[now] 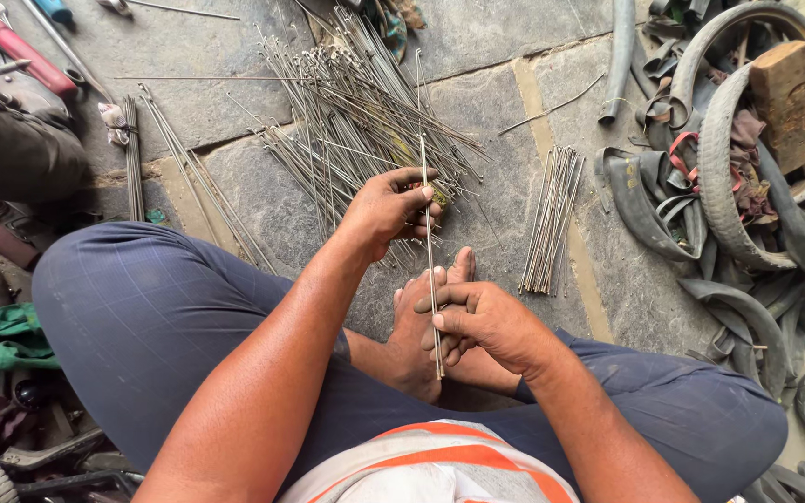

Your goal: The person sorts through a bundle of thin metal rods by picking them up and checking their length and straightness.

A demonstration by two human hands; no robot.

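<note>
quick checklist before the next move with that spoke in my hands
1. Left hand pinches the upper part of the spoke: ok.
2. Right hand grips the spoke lower down: ok.
3. Spoke looks straight between the hands: ok.
4. Spoke's lower end clear of the bare foot: not ok, it passes right over it.
5. Loose spoke pile within reach ahead: ok.
6. Spoke's thread or end condition: cannot tell.

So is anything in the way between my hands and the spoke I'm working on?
Nothing visible: the left hand pinches the spoke near its upper part and the right hand grips its lower part.
</note>
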